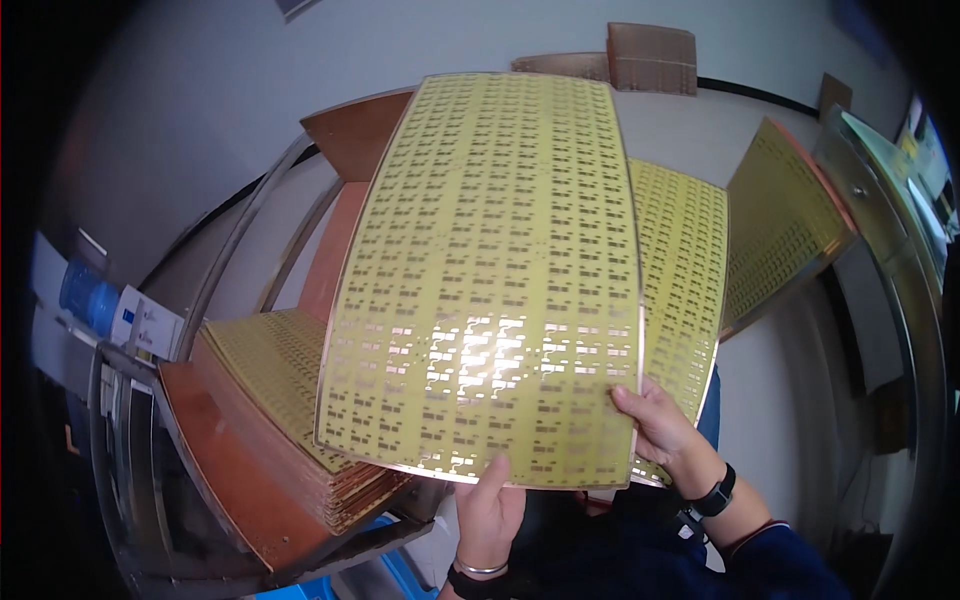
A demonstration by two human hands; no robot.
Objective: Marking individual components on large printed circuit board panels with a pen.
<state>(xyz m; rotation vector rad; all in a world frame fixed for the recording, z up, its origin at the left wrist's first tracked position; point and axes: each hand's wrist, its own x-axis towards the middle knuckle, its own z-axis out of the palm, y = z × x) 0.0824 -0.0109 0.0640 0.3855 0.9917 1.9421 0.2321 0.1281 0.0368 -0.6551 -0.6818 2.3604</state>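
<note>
I hold up a large yellow-green circuit board panel [490, 220], tilted before me and covered with rows of small metallic pads. My left hand [488, 520] grips its lower edge, thumb on the face and fingers hidden behind. At the lower right edge, my right hand [655, 425] pinches the panel with its thumb in front. A second similar panel [685, 260] shows behind the first, on the right; whether my right fingers also hold it, I cannot tell. Light glares off the lower middle of the front panel.
On the left, a stack of similar panels [270, 350] lies on a rack beside a reddish-brown board [235, 470]. More panels [790, 220] lean on a metal frame at the right. Brown boards [652, 60] stand by the far wall. A blue stool [380, 570] is low at the left.
</note>
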